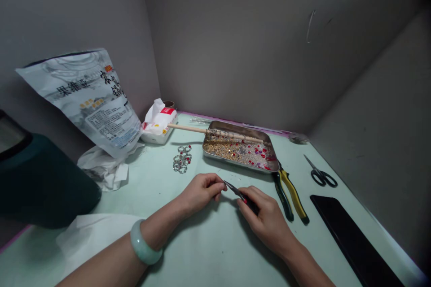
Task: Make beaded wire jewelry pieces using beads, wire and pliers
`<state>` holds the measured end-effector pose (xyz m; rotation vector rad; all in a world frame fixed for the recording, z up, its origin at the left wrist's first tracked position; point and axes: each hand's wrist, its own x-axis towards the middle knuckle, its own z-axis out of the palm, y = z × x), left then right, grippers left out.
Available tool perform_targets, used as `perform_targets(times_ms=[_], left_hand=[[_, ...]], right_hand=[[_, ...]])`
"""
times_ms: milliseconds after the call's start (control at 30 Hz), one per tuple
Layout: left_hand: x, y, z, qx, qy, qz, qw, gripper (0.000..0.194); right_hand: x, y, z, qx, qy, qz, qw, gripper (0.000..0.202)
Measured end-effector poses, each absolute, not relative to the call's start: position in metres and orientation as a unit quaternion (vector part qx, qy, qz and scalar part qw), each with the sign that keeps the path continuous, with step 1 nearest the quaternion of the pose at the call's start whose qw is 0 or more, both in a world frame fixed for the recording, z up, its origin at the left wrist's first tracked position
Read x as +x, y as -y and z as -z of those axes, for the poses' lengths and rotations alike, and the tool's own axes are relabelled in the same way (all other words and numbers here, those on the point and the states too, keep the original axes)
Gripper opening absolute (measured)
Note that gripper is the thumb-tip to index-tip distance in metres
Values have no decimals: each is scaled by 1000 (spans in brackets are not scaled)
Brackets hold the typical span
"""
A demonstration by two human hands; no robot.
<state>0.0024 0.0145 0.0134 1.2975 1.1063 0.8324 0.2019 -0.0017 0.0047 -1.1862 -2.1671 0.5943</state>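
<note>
My left hand (206, 190), with a pale green bangle (143, 243) on the wrist, is closed in a pinch at the middle of the table; what its fingertips hold is too small to make out. My right hand (264, 215) is wrapped round dark-handled pliers (247, 200), whose thin tips touch or nearly touch the left fingertips. Beyond the hands stands a metal tray (240, 164) of gold, clear and red beads, with a wooden stick (188, 128) lying across it. Several small beaded rings (182, 160) lie left of the tray.
Yellow-and-green pliers (292, 193), scissors (321, 176) and a black phone-like slab (353, 237) lie at right. On the left are a dark green bottle (43, 179), a white pouch (97, 103), a tissue pack (160, 125) and crumpled tissue (107, 170). Grey walls enclose the table (202, 251).
</note>
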Motion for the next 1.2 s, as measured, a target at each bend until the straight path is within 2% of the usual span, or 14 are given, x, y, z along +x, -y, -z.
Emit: perform_targets(times_ms=[433,733,1000,1200], left_hand=[[4,-12,-16,507,-440,-378,638,22],[4,-13,-16,495,-439,-391,639,26],[4,-13,-13,494,-451,-388,633,25],[4,-12,-16,492,-450,-382,639,26]], right_hand=[[194,5,-11,-476,736,-372,304,21],[194,5,-11,-477,724,-389,312,23],[193,6,-10,-483,751,-327,309,20],[193,6,-10,-482,745,-343,309,20]])
